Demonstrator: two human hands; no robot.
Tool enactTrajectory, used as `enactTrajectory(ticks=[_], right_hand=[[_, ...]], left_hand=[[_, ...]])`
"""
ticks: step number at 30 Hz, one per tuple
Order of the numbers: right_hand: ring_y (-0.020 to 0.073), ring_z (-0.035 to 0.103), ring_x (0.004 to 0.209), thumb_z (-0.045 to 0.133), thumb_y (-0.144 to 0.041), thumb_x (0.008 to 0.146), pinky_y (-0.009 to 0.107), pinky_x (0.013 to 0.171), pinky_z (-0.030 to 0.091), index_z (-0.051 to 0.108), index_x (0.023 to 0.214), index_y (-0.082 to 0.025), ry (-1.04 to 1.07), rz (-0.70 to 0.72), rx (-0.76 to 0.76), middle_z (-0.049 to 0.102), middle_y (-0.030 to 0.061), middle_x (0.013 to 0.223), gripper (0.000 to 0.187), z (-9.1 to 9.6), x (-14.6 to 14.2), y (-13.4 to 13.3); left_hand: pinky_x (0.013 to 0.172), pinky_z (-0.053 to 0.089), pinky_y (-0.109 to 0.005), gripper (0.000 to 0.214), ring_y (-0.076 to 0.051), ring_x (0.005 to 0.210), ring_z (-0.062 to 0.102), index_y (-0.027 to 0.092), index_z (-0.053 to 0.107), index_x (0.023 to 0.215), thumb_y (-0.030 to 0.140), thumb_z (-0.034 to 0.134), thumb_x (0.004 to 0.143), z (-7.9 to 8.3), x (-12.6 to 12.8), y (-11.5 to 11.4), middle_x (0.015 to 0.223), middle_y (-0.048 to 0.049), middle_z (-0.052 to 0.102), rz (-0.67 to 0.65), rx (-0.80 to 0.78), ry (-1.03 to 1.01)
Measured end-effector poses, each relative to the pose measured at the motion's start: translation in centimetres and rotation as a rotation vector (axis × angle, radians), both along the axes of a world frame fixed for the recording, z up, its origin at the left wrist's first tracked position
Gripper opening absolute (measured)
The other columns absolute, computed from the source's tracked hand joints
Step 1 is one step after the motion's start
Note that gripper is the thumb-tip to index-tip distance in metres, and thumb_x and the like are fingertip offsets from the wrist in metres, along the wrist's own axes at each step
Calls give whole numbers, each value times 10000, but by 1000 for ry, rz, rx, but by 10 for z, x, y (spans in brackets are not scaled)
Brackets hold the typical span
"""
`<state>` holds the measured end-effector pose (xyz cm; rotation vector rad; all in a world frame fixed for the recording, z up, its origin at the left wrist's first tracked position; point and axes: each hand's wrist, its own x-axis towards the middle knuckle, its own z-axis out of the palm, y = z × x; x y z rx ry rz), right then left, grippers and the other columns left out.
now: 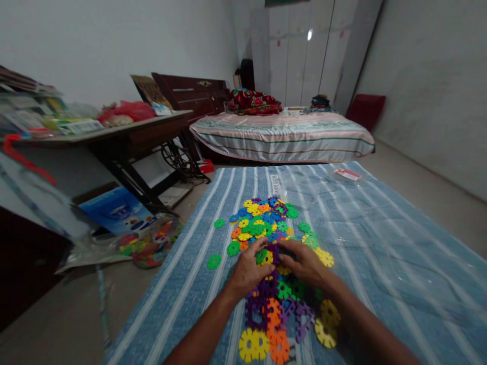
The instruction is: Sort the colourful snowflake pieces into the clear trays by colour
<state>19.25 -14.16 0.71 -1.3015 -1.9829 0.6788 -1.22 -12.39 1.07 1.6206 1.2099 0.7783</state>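
Observation:
Notched plastic discs lie in a loose pile (254, 223) of green, yellow, blue and orange on the striped cloth. At its near edge, my left hand (246, 269) curls its thumb and fingers around a yellow notched disc (267, 257), with a green disc beside it. My right hand (304, 261) is bent inward against a purple toothed piece (274, 252), its fingertips close to those of the left. Closer to me sit purple toothed pieces (255, 313), joined orange discs (278, 344) and a pair of yellow discs (254, 345).
The blue striped cloth (182, 284) covers the table. Clear plastic packaging (380, 228) spreads over its right side, with a red-and-white label (347, 174) at the far end. A sewing-machine table (140, 124) stands left, and a bed (281, 134) lies beyond.

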Motion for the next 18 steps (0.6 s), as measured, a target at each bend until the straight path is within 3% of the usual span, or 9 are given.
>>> enactTrajectory(ticks=[4,7,11,14,18], right_hand=[[280,675,1139,600,-320,897,429,984,540,667,1307,-234,12,-133,45,725,101,1246,424,-10,21,-43],[330,601,1280,671,-346,847,499,1065,504,632,1376,-244,-131,-173,91,643,136,1390,539,-25,36,-79],[413,493,1389,820,-337,696,604,1093,464,532,1486,-300,-341,-168,77,508,159,1534,842,-46,41,-121],[450,454,1410,850,-314,656,641,1082,458,499,1507,-314,-425,-155,91,460,168,1572,921,-54,29,-133],[444,441,1412,799,-292,722,622,1083,462,490,1502,-274,-453,-201,143,482,170,1553,839,-50,2,-123]], left_hand=[[1076,516,-415,697,-280,1345,568,179,577,1388,276,718,713,8,-2,9,1425,-125,627,-65,40,21],[1030,539,-435,628,-292,1320,578,180,599,1360,294,669,746,14,-9,34,1439,-123,610,9,208,182],[1155,416,-475,505,-306,1349,537,206,648,1275,340,681,789,15,-14,70,1370,-108,648,-4,396,498],[1128,425,-447,453,-304,1305,560,220,654,1236,414,674,828,11,-9,79,1315,-102,667,-36,375,715],[1125,408,-448,458,-310,1311,545,207,624,1282,433,627,883,7,-2,72,1358,-126,644,-75,387,802]])
